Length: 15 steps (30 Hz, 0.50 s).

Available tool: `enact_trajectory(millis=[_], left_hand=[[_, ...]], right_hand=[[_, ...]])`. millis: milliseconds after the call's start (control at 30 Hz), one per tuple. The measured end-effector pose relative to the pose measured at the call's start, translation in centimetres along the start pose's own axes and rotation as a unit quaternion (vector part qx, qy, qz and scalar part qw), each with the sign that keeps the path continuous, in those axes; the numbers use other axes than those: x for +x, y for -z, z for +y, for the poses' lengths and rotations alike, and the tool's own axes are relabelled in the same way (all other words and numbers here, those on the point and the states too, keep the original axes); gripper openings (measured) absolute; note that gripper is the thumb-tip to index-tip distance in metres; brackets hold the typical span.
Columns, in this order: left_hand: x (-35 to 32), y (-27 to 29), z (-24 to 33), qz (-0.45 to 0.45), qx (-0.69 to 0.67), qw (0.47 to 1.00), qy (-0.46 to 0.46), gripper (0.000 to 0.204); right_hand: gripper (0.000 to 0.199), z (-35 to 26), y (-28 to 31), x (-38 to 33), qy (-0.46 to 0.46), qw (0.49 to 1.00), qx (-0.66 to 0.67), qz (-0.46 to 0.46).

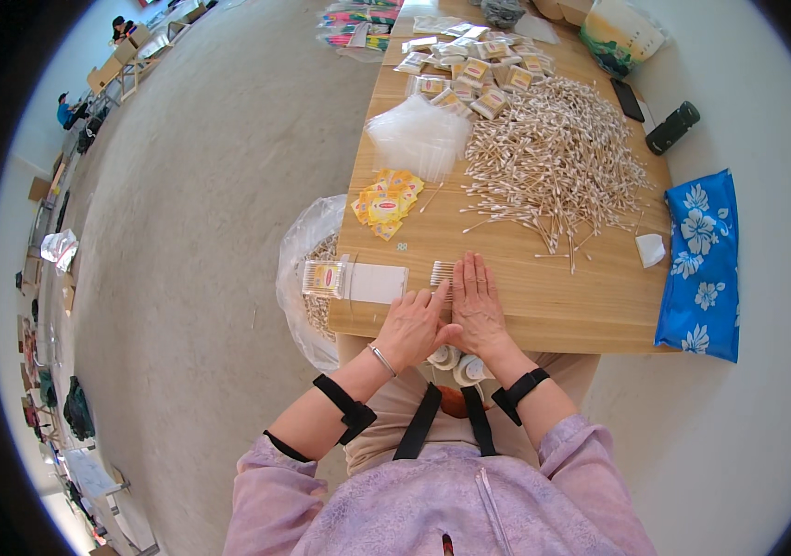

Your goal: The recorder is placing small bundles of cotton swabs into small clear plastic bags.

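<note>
A short row of cotton swabs (pixel 442 271) lies side by side on the wooden table, close to its front edge. My right hand (pixel 478 304) rests flat along the row's right side, fingers stretched out and together. With its index finger extended, my left hand (pixel 411 322) reaches to the swabs from the left, and the thumbs of both hands meet. Left of them, a clear packet of swabs with a yellow label (pixel 324 278) sits at the table's left edge, beside a white rectangular block or card (pixel 379 284).
Behind my hands spreads a big heap of loose swabs (pixel 557 162), with filled packets (pixel 474 71) beyond. Yellow cards (pixel 386 204) and clear bags (pixel 418 134) lie left. A blue flowered cushion (pixel 699 269), black bottle (pixel 673 128) and phone (pixel 627 99) line the right.
</note>
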<state>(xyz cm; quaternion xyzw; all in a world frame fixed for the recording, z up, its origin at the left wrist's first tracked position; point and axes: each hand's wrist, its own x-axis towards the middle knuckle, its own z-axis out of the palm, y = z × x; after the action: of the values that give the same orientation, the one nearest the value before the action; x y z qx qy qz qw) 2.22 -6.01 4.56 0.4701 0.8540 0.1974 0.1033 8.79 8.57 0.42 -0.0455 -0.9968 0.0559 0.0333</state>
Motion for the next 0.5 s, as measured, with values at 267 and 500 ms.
enact_trajectory(millis=[267,500], left_hand=[[0.37,0.36,0.11,-0.043,-0.015,0.999,0.004,0.072],[0.92,0.02,-0.33,-0.034,-0.021,0.999,0.030,0.071]], right_hand=[[0.100,0.14,-0.17,-0.08,-0.003,0.999,0.039,0.006],[0.093,-0.25,0.05,0.09,-0.017,0.999,0.050,-0.012]])
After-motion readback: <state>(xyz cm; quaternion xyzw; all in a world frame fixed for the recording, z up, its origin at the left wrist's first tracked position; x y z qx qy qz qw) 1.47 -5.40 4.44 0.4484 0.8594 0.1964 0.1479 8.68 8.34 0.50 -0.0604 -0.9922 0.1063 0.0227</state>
